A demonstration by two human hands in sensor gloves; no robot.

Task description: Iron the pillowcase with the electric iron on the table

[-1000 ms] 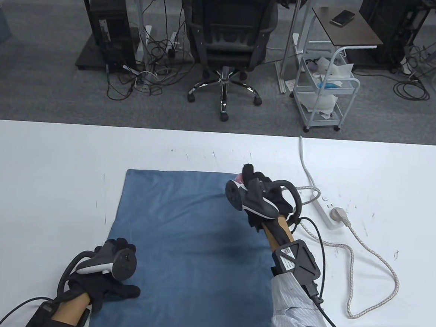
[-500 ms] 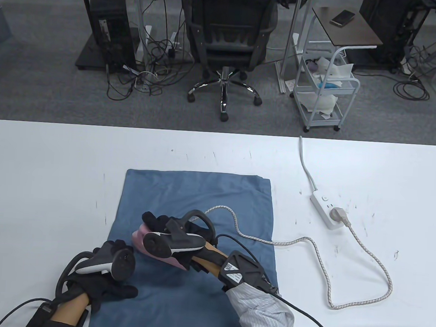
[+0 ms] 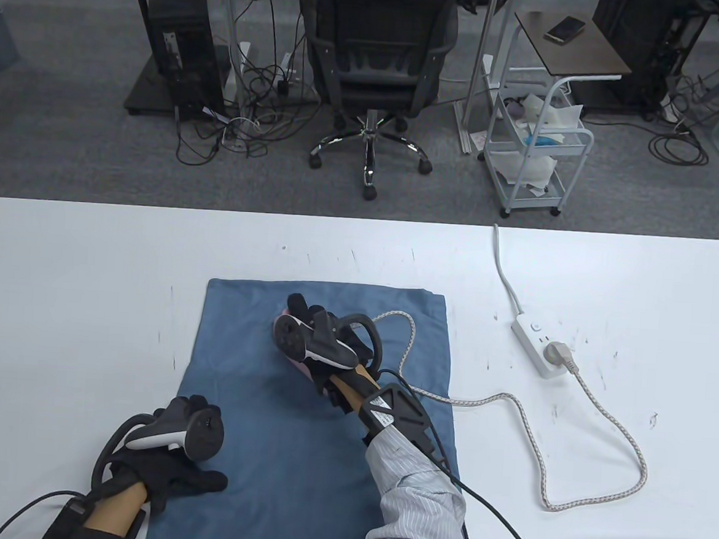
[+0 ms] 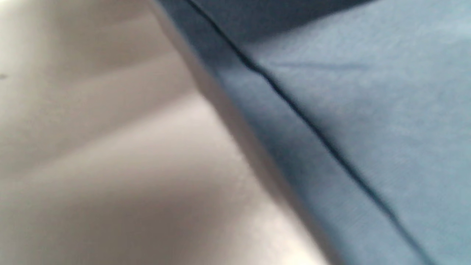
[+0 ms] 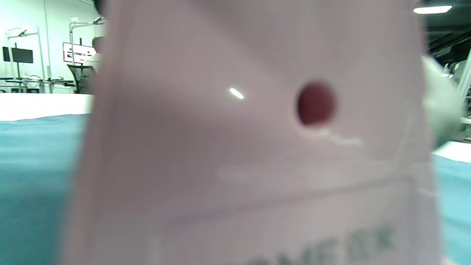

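A blue pillowcase (image 3: 254, 360) lies flat on the white table (image 3: 64, 273). My right hand (image 3: 323, 347) grips a pink electric iron (image 3: 299, 364) and holds it on the upper middle of the pillowcase; the hand and tracker hide most of the iron. The iron's pink body (image 5: 257, 147) with a red dot fills the right wrist view. My left hand (image 3: 186, 460) rests flat on the pillowcase's near left edge. The left wrist view shows the pillowcase's hem (image 4: 331, 129) on the table (image 4: 92, 147).
The iron's braided cord (image 3: 510, 409) loops across the table's right side to a white power strip (image 3: 535, 346). Beyond the table's far edge stand an office chair (image 3: 377, 55), a white cart (image 3: 537, 153) and floor cables.
My right hand swept the iron from the pillowcase's far right corner down to near my left hand, then back up to the upper middle. The cord followed. My left hand stayed put.
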